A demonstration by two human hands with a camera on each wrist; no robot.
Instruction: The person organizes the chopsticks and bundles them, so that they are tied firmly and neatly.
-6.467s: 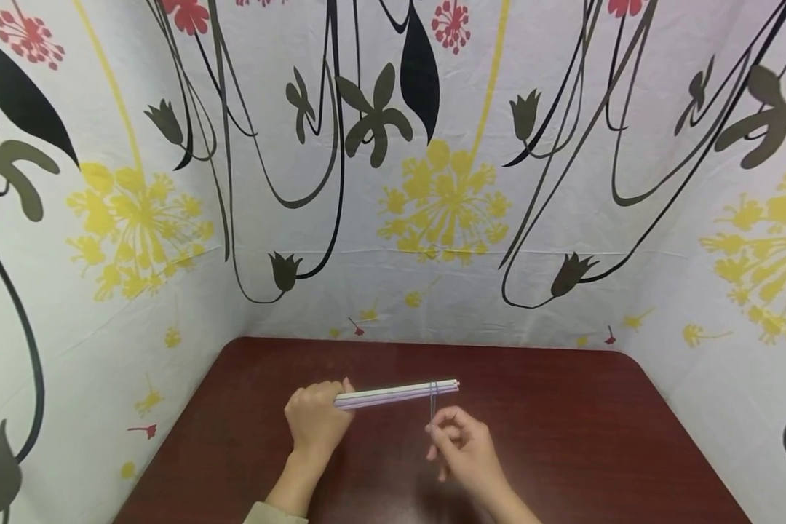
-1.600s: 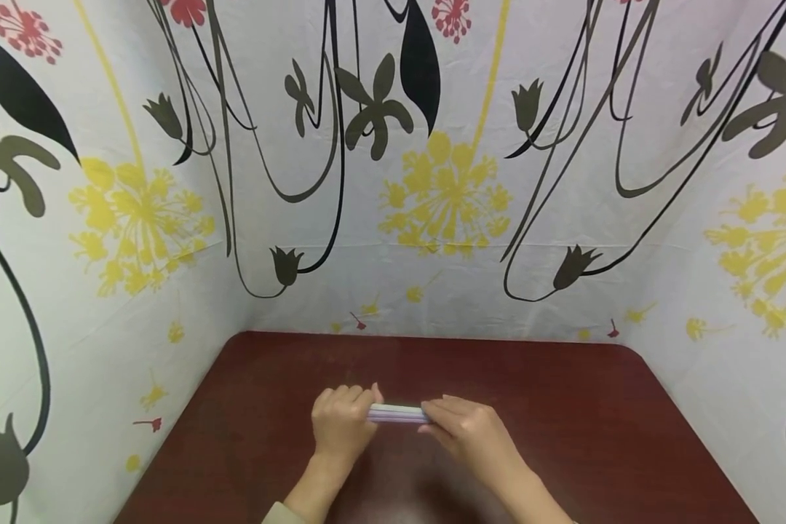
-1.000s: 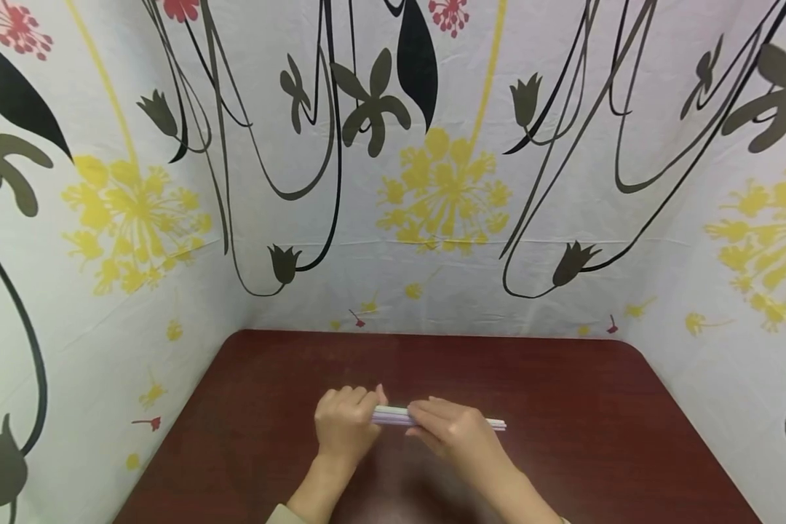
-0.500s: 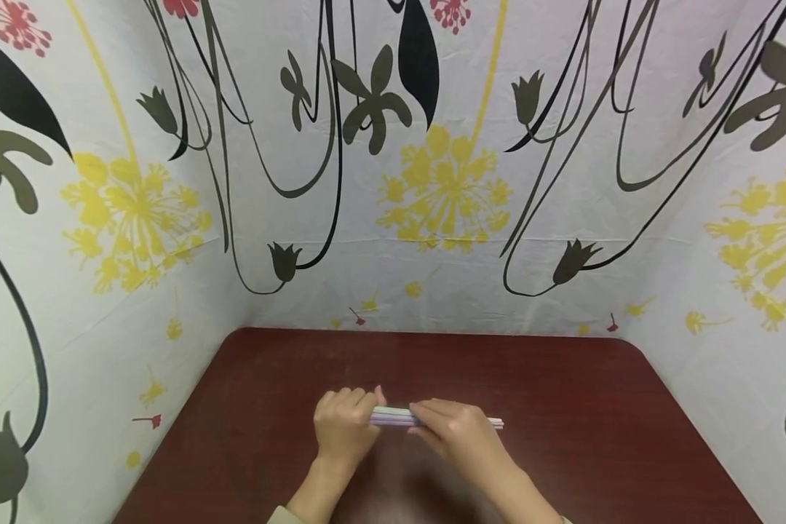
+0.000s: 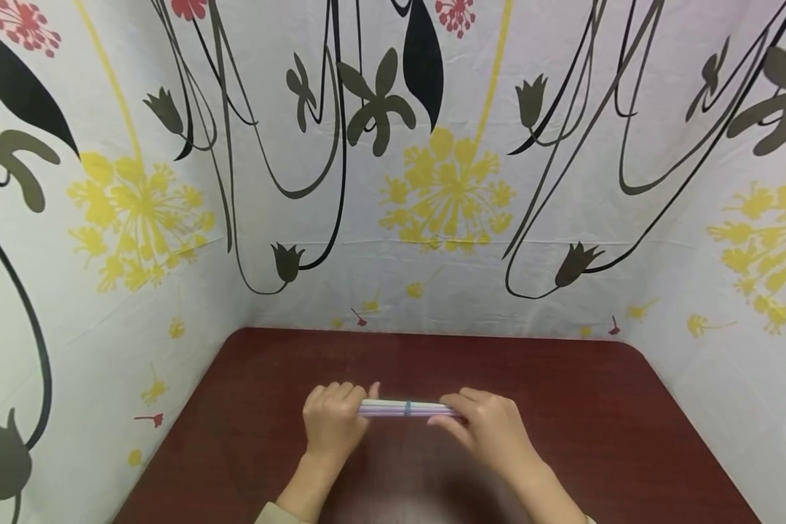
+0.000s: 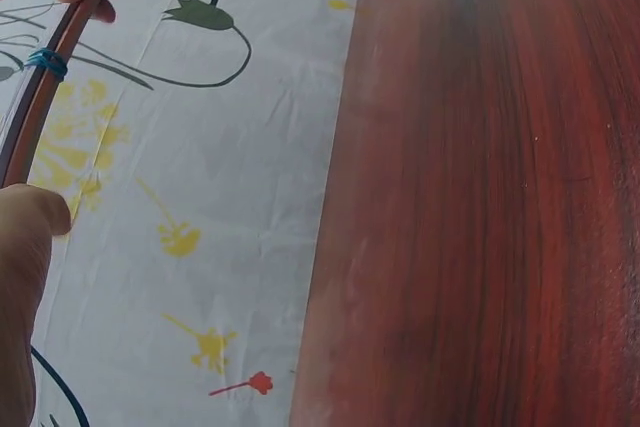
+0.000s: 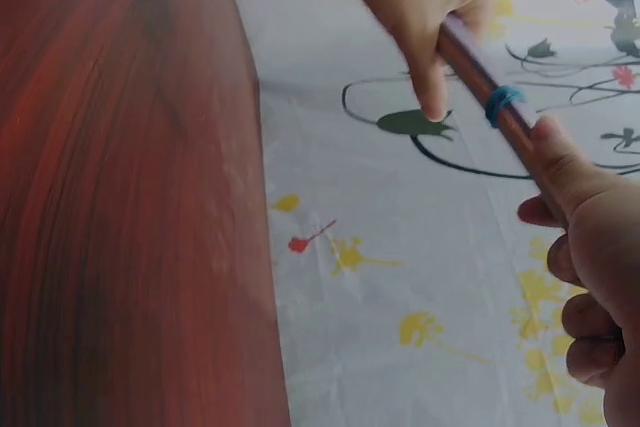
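A bundle of thin white and pale purple sticks (image 5: pixel 389 409) is held level above the table, an end in each hand. A blue rubber band (image 5: pixel 407 408) wraps it near the middle of the visible stretch; the wound turns show in the left wrist view as a blue band (image 6: pixel 47 63). My left hand (image 5: pixel 334 422) is wrapped around the left end, thumb sticking up. My right hand (image 5: pixel 491 429) pinches the right end between thumb and fingers; in the right wrist view the right thumb (image 7: pixel 560 162) lies along the bundle. Both stick ends are hidden in the hands.
A dark red-brown wooden table (image 5: pixel 563 407) lies beneath the hands. White cloth (image 5: pixel 380 218) printed with flowers and stems hangs around its back and sides.
Earlier my right hand pulled a loop of the band down at the bundle's right end, then covered the band. Now it has shifted right to the end, leaving the band exposed and snug.
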